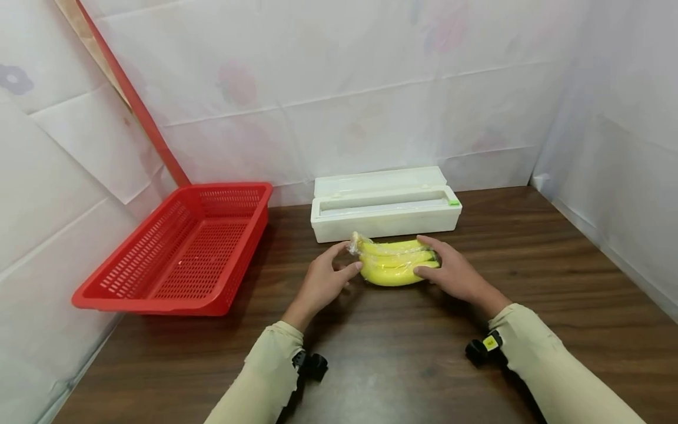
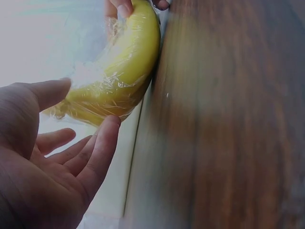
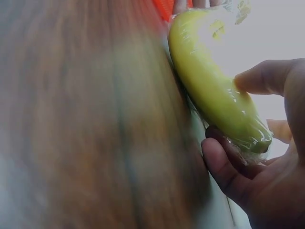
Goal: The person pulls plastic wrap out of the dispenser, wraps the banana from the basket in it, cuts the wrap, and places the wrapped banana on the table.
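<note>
A bunch of yellow bananas (image 1: 396, 263) wrapped in clear cling film lies crosswise between my hands, stem end to the left. My left hand (image 1: 321, 284) holds the stem end, thumb and fingertips on either side of it. In the left wrist view the crinkled film shows close to the fingertips (image 2: 111, 125). At the tip end, my right hand (image 1: 457, 274) grips the bunch between thumb and fingers. The right wrist view shows a wrapped banana (image 3: 209, 71) between those fingers (image 3: 218, 160); the far fingers are partly hidden.
Behind the bananas stands a long white cling film box (image 1: 386, 222), its lid (image 1: 378, 181) raised. A red perforated plastic basket (image 1: 241, 259) is at the left. Everything rests on a dark wooden table (image 1: 402, 359), with patterned white sheeting (image 1: 339, 94) behind and at both sides.
</note>
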`<state>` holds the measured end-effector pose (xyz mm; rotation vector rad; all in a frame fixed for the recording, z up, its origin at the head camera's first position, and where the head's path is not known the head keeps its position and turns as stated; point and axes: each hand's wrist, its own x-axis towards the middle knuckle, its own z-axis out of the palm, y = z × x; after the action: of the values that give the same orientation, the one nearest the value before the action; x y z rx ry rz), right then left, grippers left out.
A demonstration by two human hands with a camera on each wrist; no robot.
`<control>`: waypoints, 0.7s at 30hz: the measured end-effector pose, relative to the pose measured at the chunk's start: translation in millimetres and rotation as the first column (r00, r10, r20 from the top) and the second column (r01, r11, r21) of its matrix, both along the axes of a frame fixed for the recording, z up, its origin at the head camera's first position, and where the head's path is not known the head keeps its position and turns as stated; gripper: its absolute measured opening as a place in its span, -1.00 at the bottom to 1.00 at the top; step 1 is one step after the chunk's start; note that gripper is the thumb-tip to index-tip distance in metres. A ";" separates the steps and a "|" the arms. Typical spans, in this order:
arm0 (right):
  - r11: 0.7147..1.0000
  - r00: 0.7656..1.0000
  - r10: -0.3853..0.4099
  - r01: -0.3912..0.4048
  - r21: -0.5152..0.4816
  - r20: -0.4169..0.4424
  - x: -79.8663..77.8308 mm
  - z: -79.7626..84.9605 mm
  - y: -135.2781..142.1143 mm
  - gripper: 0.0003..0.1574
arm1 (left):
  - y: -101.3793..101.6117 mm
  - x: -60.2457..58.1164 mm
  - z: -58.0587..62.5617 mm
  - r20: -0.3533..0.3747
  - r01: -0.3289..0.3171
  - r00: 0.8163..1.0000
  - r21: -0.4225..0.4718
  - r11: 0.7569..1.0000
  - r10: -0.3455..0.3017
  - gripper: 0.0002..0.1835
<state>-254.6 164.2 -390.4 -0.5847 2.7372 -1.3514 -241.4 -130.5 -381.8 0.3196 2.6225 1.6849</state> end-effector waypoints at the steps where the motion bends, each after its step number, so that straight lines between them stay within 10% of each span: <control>1: 1.000 1.000 -0.002 0.002 -0.011 0.012 -1.3 -1.1 0.2 -0.09 | -0.5 0.1 -0.7 0.002 0.004 1.000 0.006 1.000 -0.004 -0.40; 21: 1.000 0.999 -0.026 0.026 0.007 0.038 -6.5 -4.6 7.7 -0.07 | 0.7 -3.1 -6.3 -0.012 0.098 0.995 0.077 0.992 -0.097 -0.54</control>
<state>-261.1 171.9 -395.0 -0.5191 2.7271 -1.3446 -244.5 -129.8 -388.1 0.4494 2.5071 1.7600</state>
